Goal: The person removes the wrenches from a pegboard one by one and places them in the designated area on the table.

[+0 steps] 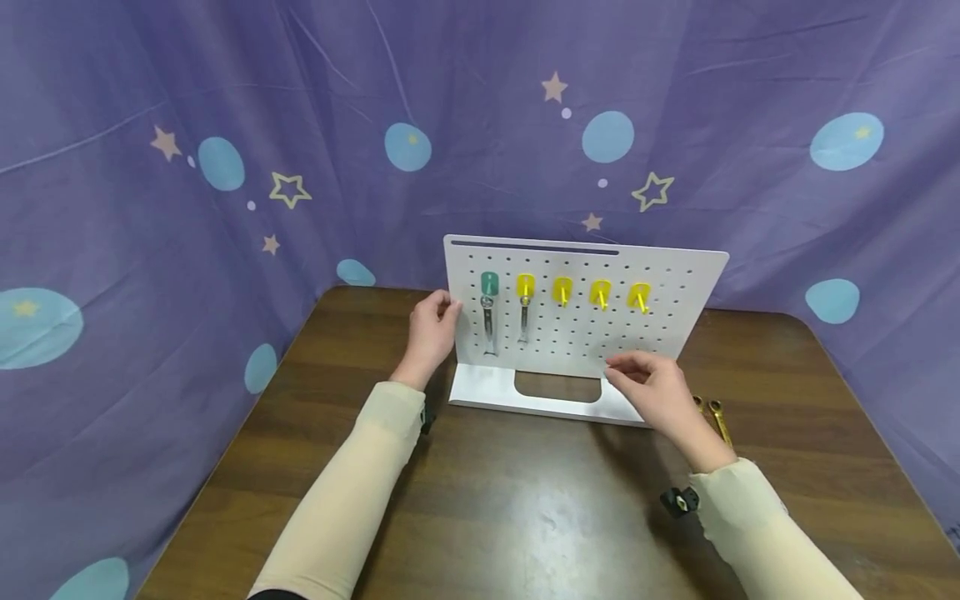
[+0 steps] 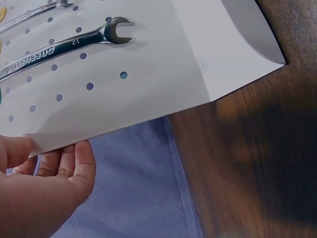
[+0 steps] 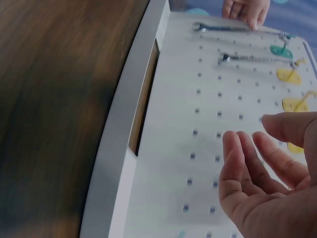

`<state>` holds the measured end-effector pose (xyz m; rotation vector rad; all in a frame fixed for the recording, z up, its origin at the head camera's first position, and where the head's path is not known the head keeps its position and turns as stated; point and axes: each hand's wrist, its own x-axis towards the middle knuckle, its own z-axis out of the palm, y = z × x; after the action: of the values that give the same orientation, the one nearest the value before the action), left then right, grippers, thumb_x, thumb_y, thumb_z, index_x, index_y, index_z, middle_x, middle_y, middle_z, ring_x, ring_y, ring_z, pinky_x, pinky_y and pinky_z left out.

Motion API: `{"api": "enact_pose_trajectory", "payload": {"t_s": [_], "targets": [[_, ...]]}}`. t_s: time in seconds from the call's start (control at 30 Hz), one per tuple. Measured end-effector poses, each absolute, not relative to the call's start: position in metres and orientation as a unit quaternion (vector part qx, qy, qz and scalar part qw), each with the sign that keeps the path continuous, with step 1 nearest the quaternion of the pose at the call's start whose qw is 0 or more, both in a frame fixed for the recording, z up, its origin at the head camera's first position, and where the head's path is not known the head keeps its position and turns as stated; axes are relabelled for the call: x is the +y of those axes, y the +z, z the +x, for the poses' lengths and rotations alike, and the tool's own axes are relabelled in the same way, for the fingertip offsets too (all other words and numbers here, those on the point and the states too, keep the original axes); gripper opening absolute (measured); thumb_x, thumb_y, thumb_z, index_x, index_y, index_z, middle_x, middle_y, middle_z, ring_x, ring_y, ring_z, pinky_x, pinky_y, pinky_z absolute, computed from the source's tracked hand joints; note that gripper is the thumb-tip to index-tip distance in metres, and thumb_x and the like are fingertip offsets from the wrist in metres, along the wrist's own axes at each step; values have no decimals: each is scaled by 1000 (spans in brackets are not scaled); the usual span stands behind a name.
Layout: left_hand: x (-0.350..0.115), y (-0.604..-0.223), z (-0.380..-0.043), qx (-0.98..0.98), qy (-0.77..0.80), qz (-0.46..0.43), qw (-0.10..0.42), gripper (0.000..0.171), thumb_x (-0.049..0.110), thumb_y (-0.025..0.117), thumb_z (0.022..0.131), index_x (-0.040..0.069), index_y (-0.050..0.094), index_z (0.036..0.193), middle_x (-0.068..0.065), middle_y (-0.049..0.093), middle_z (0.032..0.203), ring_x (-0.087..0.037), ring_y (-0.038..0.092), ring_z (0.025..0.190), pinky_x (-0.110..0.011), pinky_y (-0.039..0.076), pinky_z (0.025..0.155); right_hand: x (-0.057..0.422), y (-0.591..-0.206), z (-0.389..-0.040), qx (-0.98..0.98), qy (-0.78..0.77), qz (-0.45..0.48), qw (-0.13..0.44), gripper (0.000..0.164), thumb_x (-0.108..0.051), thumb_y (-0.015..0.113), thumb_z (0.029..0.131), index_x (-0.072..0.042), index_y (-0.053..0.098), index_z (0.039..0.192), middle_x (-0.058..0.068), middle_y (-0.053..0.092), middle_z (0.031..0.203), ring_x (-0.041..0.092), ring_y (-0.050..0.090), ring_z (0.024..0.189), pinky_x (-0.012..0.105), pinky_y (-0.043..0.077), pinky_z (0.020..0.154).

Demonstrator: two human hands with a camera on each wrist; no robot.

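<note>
A white pegboard (image 1: pixel 585 350) stands on the table. My left hand (image 1: pixel 432 333) grips its left edge, thumb in front and fingers behind, as the left wrist view shows. Near that edge a silver combination wrench (image 2: pixel 69 47), marked 12, hangs from a green hook (image 1: pixel 489 282). A second, smaller silver wrench (image 1: pixel 524 321) hangs from the yellow hook beside it. My right hand (image 1: pixel 660 396) hovers in front of the board's lower right part. In the right wrist view its fingers (image 3: pixel 252 166) are loosely bent, with nothing between them and the thumb.
Three more yellow hooks (image 1: pixel 600 293) on the board carry nothing. Gold-coloured wrenches (image 1: pixel 720 421) lie on the brown wooden table (image 1: pixel 495 492) right of the board, partly hidden by my right hand. A purple patterned curtain (image 1: pixel 487 67) hangs behind the table.
</note>
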<state>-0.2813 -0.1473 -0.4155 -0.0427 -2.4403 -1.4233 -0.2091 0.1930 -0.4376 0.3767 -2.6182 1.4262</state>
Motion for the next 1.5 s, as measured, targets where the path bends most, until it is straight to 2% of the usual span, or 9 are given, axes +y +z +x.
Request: {"api": "enact_pose_trajectory", "payload": {"t_s": [0.27,0.67,1.2,1.33,1.5], "targets": [[-147,-413,-284,-850,-499,-19,166,17,13,58,106,-2,67,106,-19,70,108,-29,65,97,-43,53,81,158,-428,-223,-860,490,138,41,25,-13,70,98,0,72,119,8,73,107,23,67,95,41,55,80],[-148,-418,-280,-850,-504,-16,153,17,13,58,106,-1,66,104,-18,69,109,-28,63,96,-42,53,78,117,-425,-233,-824,544,157,27,31,-9,73,96,1,69,125,16,72,115,27,68,103,43,56,85],[-147,-421,-282,-848,-503,-13,163,16,12,58,106,-1,66,105,-18,70,109,-29,65,98,-44,54,81,90,-414,-251,-832,520,188,34,39,-11,72,96,-5,64,134,12,70,119,30,65,109,48,51,91],[-147,-422,-283,-846,-505,-15,168,16,11,58,105,-2,67,104,-18,70,107,-29,65,96,-44,54,80,84,-413,-252,-831,520,193,37,37,-14,72,97,-3,64,132,11,68,123,30,63,112,49,51,91],[-147,-421,-283,-847,-504,-15,172,16,11,59,105,-2,67,104,-18,70,106,-28,65,95,-44,53,80,78,-411,-253,-823,534,187,52,25,-11,71,97,1,70,119,10,69,117,28,64,107,46,51,92]]}}
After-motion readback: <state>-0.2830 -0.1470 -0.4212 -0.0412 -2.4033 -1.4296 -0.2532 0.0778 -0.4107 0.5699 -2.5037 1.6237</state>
